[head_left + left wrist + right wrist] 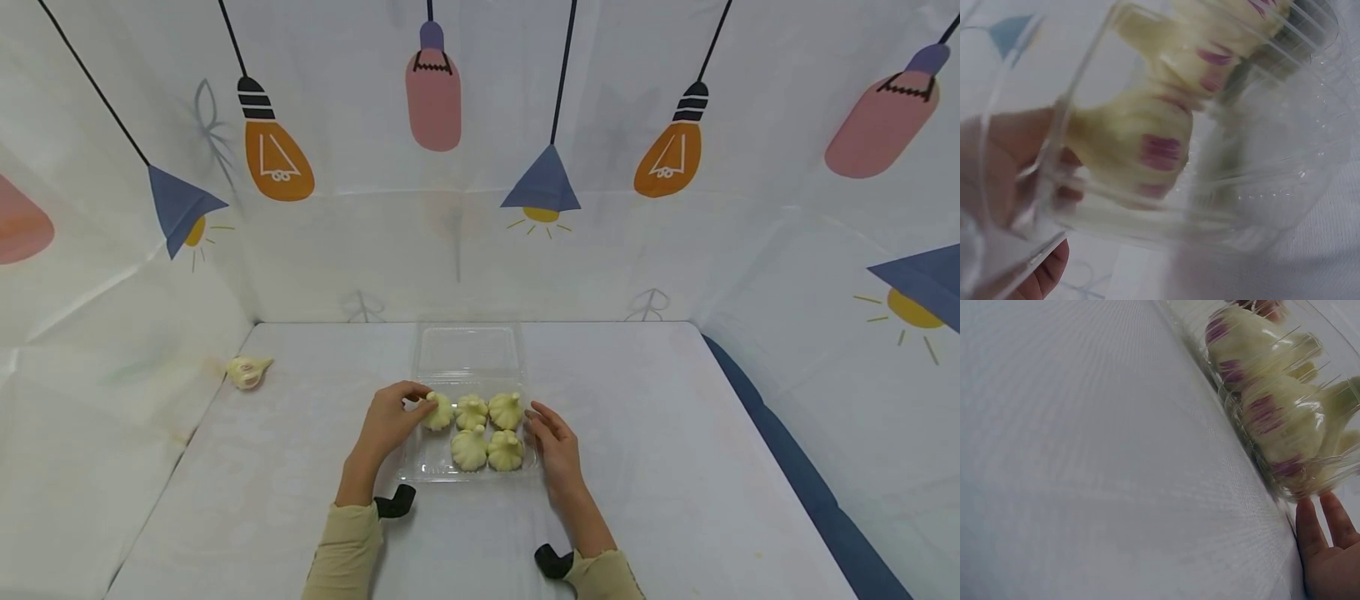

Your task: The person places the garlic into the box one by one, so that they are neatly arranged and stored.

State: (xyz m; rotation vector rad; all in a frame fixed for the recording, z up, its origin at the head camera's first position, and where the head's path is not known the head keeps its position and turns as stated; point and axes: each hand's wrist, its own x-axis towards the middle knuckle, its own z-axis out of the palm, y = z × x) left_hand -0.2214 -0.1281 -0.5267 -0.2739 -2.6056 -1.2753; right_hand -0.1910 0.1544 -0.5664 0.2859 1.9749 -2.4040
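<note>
A clear plastic clamshell box [427, 468] stands on the table with several pale garlic bulbs inside. My left hand [388, 422] reaches over its left wall and pinches the stem end of the back-left garlic bulb [438, 414]. Purple streaks mark that bulb [1132, 140] in the left wrist view, seen through the clear plastic. On the other side, my right hand [557, 450] has its fingers loosely extended against the box's right wall. In the right wrist view its fingertips are right at the plastic, beside a purple-marked bulb [1285, 422].
The box's lid [465, 350] lies folded back behind it. One more garlic bulb [247, 372] lies at the table's far left edge. White cloth printed with lamps [450, 250] surrounds the white table [660, 467]. A dark blue edge [780, 442] shows on the right.
</note>
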